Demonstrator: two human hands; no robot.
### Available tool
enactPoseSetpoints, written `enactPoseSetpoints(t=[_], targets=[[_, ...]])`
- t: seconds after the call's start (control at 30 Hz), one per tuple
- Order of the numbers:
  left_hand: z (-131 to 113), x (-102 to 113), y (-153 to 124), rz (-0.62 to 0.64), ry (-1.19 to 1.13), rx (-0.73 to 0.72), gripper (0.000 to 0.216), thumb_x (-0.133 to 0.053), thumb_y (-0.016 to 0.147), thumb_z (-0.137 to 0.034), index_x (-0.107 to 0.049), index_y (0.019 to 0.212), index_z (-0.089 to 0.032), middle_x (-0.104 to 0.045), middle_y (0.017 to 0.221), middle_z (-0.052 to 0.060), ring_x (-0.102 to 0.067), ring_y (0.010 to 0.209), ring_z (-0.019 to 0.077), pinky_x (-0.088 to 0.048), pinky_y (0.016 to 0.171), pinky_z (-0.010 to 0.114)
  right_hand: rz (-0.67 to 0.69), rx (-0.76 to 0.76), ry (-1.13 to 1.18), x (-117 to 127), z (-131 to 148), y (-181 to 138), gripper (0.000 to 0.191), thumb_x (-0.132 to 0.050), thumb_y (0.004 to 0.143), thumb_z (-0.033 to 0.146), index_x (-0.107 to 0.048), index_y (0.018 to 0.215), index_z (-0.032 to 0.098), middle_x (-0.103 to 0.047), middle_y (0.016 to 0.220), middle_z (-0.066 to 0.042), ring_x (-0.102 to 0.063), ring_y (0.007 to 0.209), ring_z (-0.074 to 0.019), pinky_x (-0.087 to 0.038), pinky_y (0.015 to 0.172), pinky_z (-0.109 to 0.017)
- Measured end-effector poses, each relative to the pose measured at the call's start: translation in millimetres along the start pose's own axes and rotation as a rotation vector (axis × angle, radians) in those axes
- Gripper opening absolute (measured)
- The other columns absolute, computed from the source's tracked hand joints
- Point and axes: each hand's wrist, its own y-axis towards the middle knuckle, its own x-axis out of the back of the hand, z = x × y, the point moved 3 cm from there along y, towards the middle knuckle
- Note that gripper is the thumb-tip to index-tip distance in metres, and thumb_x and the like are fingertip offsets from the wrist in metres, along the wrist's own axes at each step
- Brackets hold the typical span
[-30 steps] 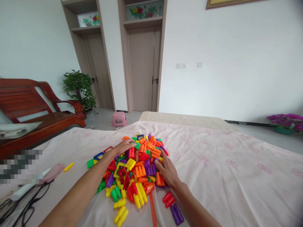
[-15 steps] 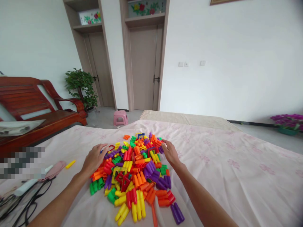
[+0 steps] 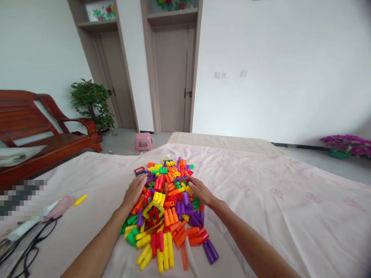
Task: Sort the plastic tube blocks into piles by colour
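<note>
A heap of colourful plastic building pieces (image 3: 171, 217), mostly joined tubes in red, orange, yellow, green and purple, lies on a pale flowered cloth. My left hand (image 3: 135, 192) presses its flat palm side against the heap's left edge. On the opposite side, my right hand (image 3: 202, 192) rests with outstretched fingers against the pieces. Neither hand grips a piece; some fingertips are hidden among them. A yellow square frame (image 3: 153, 210) tilts on top of the heap. Beyond my left fingers lies a red frame (image 3: 139, 170). Nearest me are yellow tubes (image 3: 165, 253) and a purple piece (image 3: 210, 251).
The flowered cloth (image 3: 261, 200) spreads across the surface. At left lie black-framed glasses (image 3: 37, 243), a pink cloth item (image 3: 60, 208) and a lone yellow piece (image 3: 80, 199). Beyond stand a wooden bench (image 3: 58, 127), a pink stool (image 3: 144, 142) and a potted plant (image 3: 92, 102).
Both hands have moved inward, squeezing the heap narrower. Pieces along its sides have shifted toward the middle, and the yellow frame has turned. The view has shifted slightly.
</note>
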Motion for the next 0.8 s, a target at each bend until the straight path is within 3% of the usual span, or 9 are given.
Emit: enactPoseSetpoints(t=[0.1,0.23,0.33,0.43,0.5,0.63,0.73,0.8], targets=[[-22,5,-14,0.004,-0.031,-0.033,0.062,-0.022,0.097,-0.048,-0.056,0.136,-0.015,-0.053,0.147,0.009,-0.042,0.140,0.0188,-0.026,0.122,0.037,0.028,-0.029,0.039,19,7,-24,0.063,-0.067,0.081,0.060,-0.061,0.135,0.027,-0.060,0.138,-0.008,-0.054,0.128,-0.0323,-0.040,0.109,-0.054],[-44,14,-68,0.010,0.123,-0.145,0.057,-0.037,0.095,-0.052,-0.051,0.144,-0.026,-0.042,0.155,0.009,-0.034,0.145,0.0260,-0.027,0.121,0.049,0.094,0.052,-0.081,28,9,-56,0.088,-0.083,0.064,0.056,-0.055,0.142,0.027,-0.050,0.148,-0.012,-0.040,0.141,-0.0371,-0.032,0.114,-0.059],[-62,1,-119,0.035,0.337,-0.375,0.079,-0.060,0.083,-0.057,-0.036,0.154,-0.032,-0.027,0.162,0.012,-0.028,0.147,0.0369,-0.032,0.115,0.060,0.187,0.105,-0.181,18,9,-72,0.103,-0.085,0.060,0.056,-0.044,0.150,0.026,-0.034,0.158,-0.014,-0.029,0.146,-0.0374,-0.030,0.116,-0.057],[-82,-21,-148,0.001,0.516,-0.548,0.097,-0.078,0.066,-0.050,-0.038,0.152,-0.036,-0.019,0.164,0.013,-0.022,0.147,0.0459,-0.026,0.113,0.069,0.173,0.135,-0.221,1,13,-72,0.100,-0.084,0.064,0.053,-0.042,0.151,0.027,-0.029,0.160,-0.014,-0.030,0.146,-0.0354,-0.031,0.117,-0.052],[-94,-33,-147,-0.026,0.562,-0.591,0.090,-0.077,0.067,-0.041,-0.042,0.150,-0.035,-0.020,0.164,0.014,-0.023,0.147,0.0445,-0.024,0.113,0.069,0.089,0.149,-0.215,-8,16,-64,0.086,-0.081,0.071,0.046,-0.047,0.147,0.026,-0.036,0.156,-0.013,-0.035,0.143,-0.0325,-0.033,0.117,-0.049],[-114,-44,-116,-0.109,0.588,-0.586,0.064,-0.066,0.081,-0.034,-0.052,0.143,-0.032,-0.032,0.159,0.014,-0.030,0.145,0.0371,-0.019,0.116,0.066,-0.051,0.131,-0.162,-14,15,-49,0.062,-0.070,0.082,0.036,-0.053,0.140,0.024,-0.048,0.146,-0.012,-0.047,0.134,-0.0268,-0.037,0.115,-0.045],[-125,-43,-103,-0.210,0.607,-0.524,0.051,-0.061,0.087,-0.033,-0.057,0.138,-0.029,-0.038,0.157,0.015,-0.029,0.145,0.0366,-0.014,0.116,0.068,-0.130,0.079,-0.076,-8,7,-47,0.057,-0.068,0.082,0.038,-0.056,0.136,0.024,-0.054,0.141,-0.010,-0.050,0.130,-0.0272,-0.038,0.113,-0.047],[-136,-44,-112,-0.211,0.594,-0.566,0.048,-0.058,0.089,-0.034,-0.058,0.137,-0.028,-0.040,0.156,0.014,-0.026,0.147,0.0362,-0.011,0.117,0.067,-0.185,-0.005,0.027,-2,1,-51,0.058,-0.069,0.081,0.043,-0.057,0.134,0.022,-0.059,0.135,-0.010,-0.054,0.126,-0.0289,-0.040,0.111,-0.049]])
